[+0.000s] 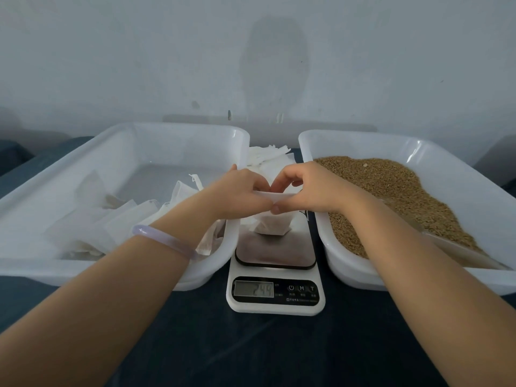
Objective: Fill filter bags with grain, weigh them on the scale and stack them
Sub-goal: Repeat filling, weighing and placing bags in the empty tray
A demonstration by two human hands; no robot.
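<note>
A white filter bag [275, 223] with grain inside stands on the steel platform of the kitchen scale [276, 291]. The scale's display shows digits that look like 24.4. My left hand [240, 191] and my right hand [310, 188] meet above the bag and pinch its top edge between fingers and thumbs. The right white tub [349, 270] holds brown grain [391, 188]. In the left white tub [220, 261] lie several filled white bags [117, 222].
A pile of flat unfilled filter bags [272, 159] lies behind the scale, between the tubs. A clear scoop [460, 252] rests in the grain at the right tub's near side. Everything sits on a dark blue table [265, 350] against a pale wall.
</note>
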